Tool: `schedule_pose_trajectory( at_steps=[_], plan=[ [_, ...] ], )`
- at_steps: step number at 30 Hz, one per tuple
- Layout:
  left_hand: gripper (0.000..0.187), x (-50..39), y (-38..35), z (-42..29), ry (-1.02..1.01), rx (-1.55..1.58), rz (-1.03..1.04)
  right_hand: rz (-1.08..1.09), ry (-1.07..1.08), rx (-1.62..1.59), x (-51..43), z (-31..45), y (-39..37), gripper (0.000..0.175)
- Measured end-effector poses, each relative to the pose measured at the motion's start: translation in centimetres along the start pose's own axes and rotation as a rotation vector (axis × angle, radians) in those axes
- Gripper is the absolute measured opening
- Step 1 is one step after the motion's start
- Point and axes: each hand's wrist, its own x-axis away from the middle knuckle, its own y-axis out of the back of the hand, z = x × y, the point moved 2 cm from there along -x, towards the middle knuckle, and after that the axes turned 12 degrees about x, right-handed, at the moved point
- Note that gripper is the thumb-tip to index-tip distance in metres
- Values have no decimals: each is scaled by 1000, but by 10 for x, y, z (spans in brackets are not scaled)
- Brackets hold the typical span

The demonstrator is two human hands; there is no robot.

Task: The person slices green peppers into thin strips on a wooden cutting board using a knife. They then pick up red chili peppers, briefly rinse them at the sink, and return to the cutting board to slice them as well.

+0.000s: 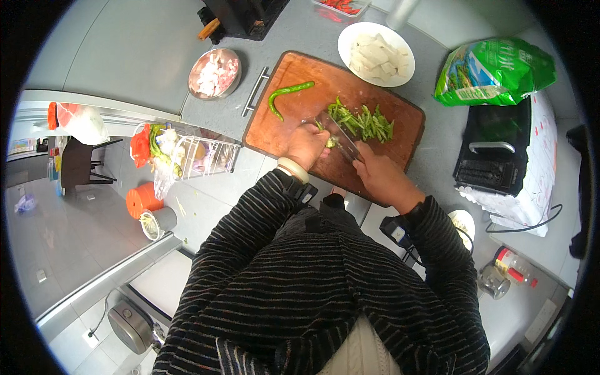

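Note:
A wooden cutting board [300, 65] with a metal handle lies on the grey counter before me. My right hand [382, 173] grips a kitchen knife [342, 131], whose blade points away over the board. Close to the blade's left side, my left hand [307, 143] pinches a piece of green chili pepper [331, 142] by my fingertips; part of it is hidden by the fingers. Beyond the knife lies a pile of sliced green pepper [363, 123]. One whole curved green pepper [290, 90] rests at the board's far left.
A steel bowl of cut meat [214, 75] stands left of the board. Behind the board is a white bowl of pale slices [377, 58], near a plastic box of red chilies [338, 9]. At right, a green bag [497, 72] sits on a black-fronted appliance [492, 145]. A wire basket [206, 157] holds vegetables.

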Motion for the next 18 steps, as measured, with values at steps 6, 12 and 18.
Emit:
schedule_pose_trajectory(
  at_steps=[6, 12, 18],
  plan=[
    [16, 0, 2, 2, 10, 21, 11, 16, -44, 8, -14, 7, -13, 33],
    [17, 0, 3, 0, -14, -14, 35, 2, -25, -8, -12, 6, -14, 32],
    [20, 4, 0, -7, 7, -94, 11, -44, -19, -39, 5, -9, -4, 34]
  ],
)
